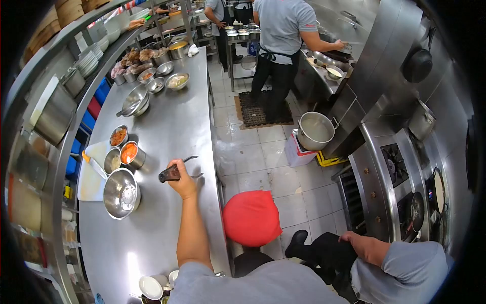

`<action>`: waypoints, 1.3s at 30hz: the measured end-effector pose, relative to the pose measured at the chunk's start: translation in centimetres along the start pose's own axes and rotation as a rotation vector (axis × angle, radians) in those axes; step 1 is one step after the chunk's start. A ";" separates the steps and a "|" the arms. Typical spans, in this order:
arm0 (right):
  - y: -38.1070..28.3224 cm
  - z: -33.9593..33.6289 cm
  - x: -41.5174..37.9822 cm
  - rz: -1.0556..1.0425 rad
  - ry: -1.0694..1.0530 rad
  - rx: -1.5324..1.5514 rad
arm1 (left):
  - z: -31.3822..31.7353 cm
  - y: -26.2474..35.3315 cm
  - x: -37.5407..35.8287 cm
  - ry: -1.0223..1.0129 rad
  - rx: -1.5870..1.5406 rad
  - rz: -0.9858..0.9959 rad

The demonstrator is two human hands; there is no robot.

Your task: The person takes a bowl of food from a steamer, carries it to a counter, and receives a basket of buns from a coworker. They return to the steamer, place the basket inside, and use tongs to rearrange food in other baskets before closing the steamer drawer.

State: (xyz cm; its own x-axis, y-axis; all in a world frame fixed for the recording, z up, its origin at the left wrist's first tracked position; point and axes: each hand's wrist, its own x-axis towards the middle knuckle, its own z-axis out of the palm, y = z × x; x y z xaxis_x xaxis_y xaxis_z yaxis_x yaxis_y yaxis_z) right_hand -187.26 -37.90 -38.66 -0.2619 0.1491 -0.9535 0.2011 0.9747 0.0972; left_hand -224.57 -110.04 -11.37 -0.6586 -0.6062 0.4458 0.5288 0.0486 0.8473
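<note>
Left hand (181,178): we grip a dark-handled utensil (172,172) over the steel table (167,126), near a metal bowl (121,193). Right hand (354,238): resting on our knee, grip unclear, well apart.

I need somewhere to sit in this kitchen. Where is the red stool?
In the head view the red stool stands on the tiled floor at the lower middle, just right of the steel counter, between the left hand on that counter and the right hand.
</note>
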 end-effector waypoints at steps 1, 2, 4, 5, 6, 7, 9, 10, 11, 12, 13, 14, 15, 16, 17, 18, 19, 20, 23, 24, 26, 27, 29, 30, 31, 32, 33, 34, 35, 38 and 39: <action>-0.1 0.7 -0.5 0.005 -0.001 -0.006 | -0.5 0.6 0.0 0.030 0.005 0.031; -0.2 1.3 -0.9 0.006 -0.002 -0.006 | -0.8 1.3 -0.1 0.059 0.042 0.039; -0.4 2.2 -1.7 0.006 0.002 -0.012 | -1.9 2.1 -0.4 0.063 0.051 0.028; -0.6 2.6 -2.0 0.006 0.005 -0.015 | -2.2 2.4 -0.6 0.066 0.059 0.010; -0.6 3.2 -2.3 0.007 0.006 -0.018 | -2.2 3.0 -0.8 0.062 0.030 0.040; -0.8 3.7 -2.6 0.007 0.011 -0.018 | -2.5 3.3 -1.1 0.055 0.029 0.040; -0.9 4.8 -2.9 0.014 0.017 -0.013 | -3.3 3.9 -2.0 -0.089 0.033 -0.043; -0.8 5.5 -3.1 0.016 0.031 -0.021 | -3.6 4.1 -2.7 -0.147 0.005 -0.126; -0.8 6.4 -3.2 0.017 0.032 -0.011 | -4.0 3.8 -3.5 -0.156 0.001 -0.126; -0.1 7.6 -2.6 -0.071 0.103 -0.043 | -4.3 3.2 -4.3 -0.257 -0.011 -0.101; 0.1 8.4 -2.6 -0.157 0.177 -0.075 | -4.1 3.4 -5.0 -0.358 -0.024 -0.075; 0.2 9.2 -2.5 -0.152 0.180 -0.059 | -3.7 3.6 -6.3 -0.381 -0.029 -0.102; -0.1 9.8 -2.9 -0.135 0.220 -0.081 | -3.1 4.6 -7.2 -0.397 -0.038 -0.101; -0.4 10.3 -3.4 -0.116 0.259 -0.101 | -2.5 5.4 -8.0 -0.482 -0.013 -0.101; -0.8 10.7 -3.8 -0.107 0.262 -0.080 | -2.1 5.8 -8.6 -0.568 0.012 -0.101; -1.5 10.6 -4.6 -0.085 0.262 -0.109 | -1.8 5.3 -9.1 -0.628 0.039 -0.060; -2.0 10.4 -5.3 -0.062 0.261 -0.138 | -1.3 5.2 -9.7 -0.647 0.024 -0.062; -2.2 10.0 -5.5 -0.049 0.260 -0.118 | -0.7 5.1 -10.4 -0.678 0.033 -0.086; -3.0 11.8 -6.6 -0.112 0.284 -0.090 | 1.4 6.7 -13.5 -0.691 -0.029 -0.118; -3.9 16.4 -8.8 -0.063 0.267 0.082 | 1.6 7.7 -14.6 -0.820 -0.003 -0.235; -8.2 32.5 -14.4 0.155 0.172 0.661 | 1.9 8.0 -17.8 -1.066 -0.058 -0.233; -13.2 42.3 -20.4 0.385 0.047 1.047 | 1.9 9.0 -19.7 -1.131 -0.093 -0.229; -22.1 54.8 -28.6 0.677 -0.120 1.462 | 2.6 12.4 -23.9 -1.524 -0.216 -0.128; -22.8 60.9 -26.5 0.317 -0.006 1.017 | 2.3 14.0 -26.5 -1.689 -0.135 -0.189; -23.1 68.4 -23.5 0.083 0.220 0.506 | 1.6 15.4 -29.0 -1.859 -0.039 -0.229; -23.2 73.0 -19.5 0.223 0.192 0.811 | 0.7 16.6 -32.0 -1.985 0.078 -0.286; -24.1 76.9 -17.7 0.357 0.154 1.115 | -0.4 18.1 -35.2 -2.101 0.215 -0.328; -24.7 77.4 -19.6 0.394 0.089 1.205 | -1.4 20.5 -38.2 -2.213 0.294 -0.318; -25.0 78.3 -21.3 0.423 0.023 1.285 | -2.6 22.5 -41.5 -2.310 0.380 -0.301; -28.2 89.6 -18.9 0.530 0.046 1.450 | -7.9 22.1 -52.1 -2.459 0.354 -0.028; -28.4 91.4 -19.9 0.679 0.097 1.552 | -9.4 22.4 -55.3 -2.524 0.385 -0.023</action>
State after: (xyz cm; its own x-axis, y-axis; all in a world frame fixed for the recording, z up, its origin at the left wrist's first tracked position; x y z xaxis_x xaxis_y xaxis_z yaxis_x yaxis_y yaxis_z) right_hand -101.52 -83.75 -48.46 0.2133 0.5069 -0.8352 0.9448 -0.3246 0.0443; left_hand -171.27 -82.87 -19.80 0.0807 0.8991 -0.4303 0.6298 0.2886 0.7212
